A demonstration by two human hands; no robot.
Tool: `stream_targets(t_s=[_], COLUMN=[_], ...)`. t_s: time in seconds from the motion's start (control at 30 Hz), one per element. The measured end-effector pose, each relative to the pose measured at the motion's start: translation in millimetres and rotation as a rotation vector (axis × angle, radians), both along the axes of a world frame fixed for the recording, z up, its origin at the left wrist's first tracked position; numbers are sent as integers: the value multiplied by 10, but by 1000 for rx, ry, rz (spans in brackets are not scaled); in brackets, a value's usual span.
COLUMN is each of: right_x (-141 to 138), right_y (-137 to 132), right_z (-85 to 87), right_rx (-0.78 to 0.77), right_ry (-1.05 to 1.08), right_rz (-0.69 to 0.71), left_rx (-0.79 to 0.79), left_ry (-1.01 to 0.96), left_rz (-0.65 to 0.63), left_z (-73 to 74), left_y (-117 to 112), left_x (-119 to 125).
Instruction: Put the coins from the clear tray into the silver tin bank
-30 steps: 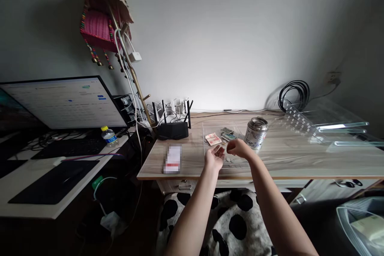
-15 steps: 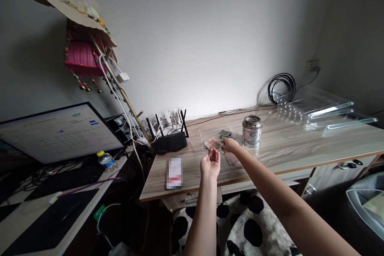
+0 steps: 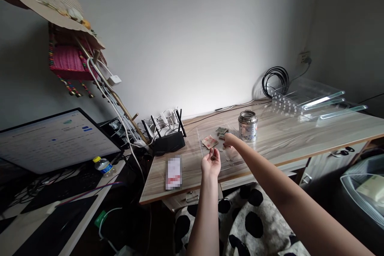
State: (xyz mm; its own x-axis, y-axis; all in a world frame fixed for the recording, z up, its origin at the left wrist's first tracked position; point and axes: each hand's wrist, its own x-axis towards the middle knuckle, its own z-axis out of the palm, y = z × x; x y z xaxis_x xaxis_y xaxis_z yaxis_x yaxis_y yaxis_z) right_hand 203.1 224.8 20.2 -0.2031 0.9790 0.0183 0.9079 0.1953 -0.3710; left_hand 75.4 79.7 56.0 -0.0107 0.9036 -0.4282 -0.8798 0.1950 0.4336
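Observation:
My left hand (image 3: 211, 167) is palm up at the front of the desk, its fingers curled around a few coins (image 3: 213, 158). Beyond it and to the right, my right hand (image 3: 229, 141) reaches down with fingers drawn together; what they pinch, if anything, is hidden. Both hands are at a clear, flat plastic tray (image 3: 199, 141). On it lie a creased reddish banknote (image 3: 209, 141), greenish folded banknotes (image 3: 222, 130) and several loose coins (image 3: 228, 159). A patterned metal canister (image 3: 248, 128) stands upright just right of the tray.
A phone-like slab (image 3: 173, 173), its face blurred, lies on the desk's left. Behind it are a black router (image 3: 169, 143) and cables. Clear acrylic shelving (image 3: 315, 102) and a black cable coil (image 3: 276, 82) occupy the back right. A monitor (image 3: 57, 144) and bottle (image 3: 104, 167) stand on the left table.
My right hand has shifted slightly up at the banknotes, uncovering coins on the tray. My left hand stays palm up, its coins now plainer. The whole view has turned slightly right.

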Motion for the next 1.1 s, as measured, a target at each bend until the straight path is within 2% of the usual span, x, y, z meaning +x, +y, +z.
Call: stream_targets(t_s=[0.1,0.23,0.43,0.53,0.73,0.9,1.1], right_x=[28,80,107,79,91,108,192], right_y=[7,-62,-217,-256,-287,-359,-456], right_z=[-10,-5,16,7,2,19,37], right_rx=[-74,-76,-37,-35,-32,-66,-31], right_ry=[-62,-90,-13,-14,-63,-91,-81], right_rz=[-37,-37,111,135,82,60,-10], left_rx=[-2,-18,26,30,34,27,8], left_ry=[-25,-106,-120,-134,-158,-190,-220], left_rz=[-4,-3,69,103,127,137,134], left_z=[3,35,112,159,222,204,167], left_y=[7,-21,-124,-180,-265,-298,-330], left_x=[18,3,-170,-277,-423,-456,-433])
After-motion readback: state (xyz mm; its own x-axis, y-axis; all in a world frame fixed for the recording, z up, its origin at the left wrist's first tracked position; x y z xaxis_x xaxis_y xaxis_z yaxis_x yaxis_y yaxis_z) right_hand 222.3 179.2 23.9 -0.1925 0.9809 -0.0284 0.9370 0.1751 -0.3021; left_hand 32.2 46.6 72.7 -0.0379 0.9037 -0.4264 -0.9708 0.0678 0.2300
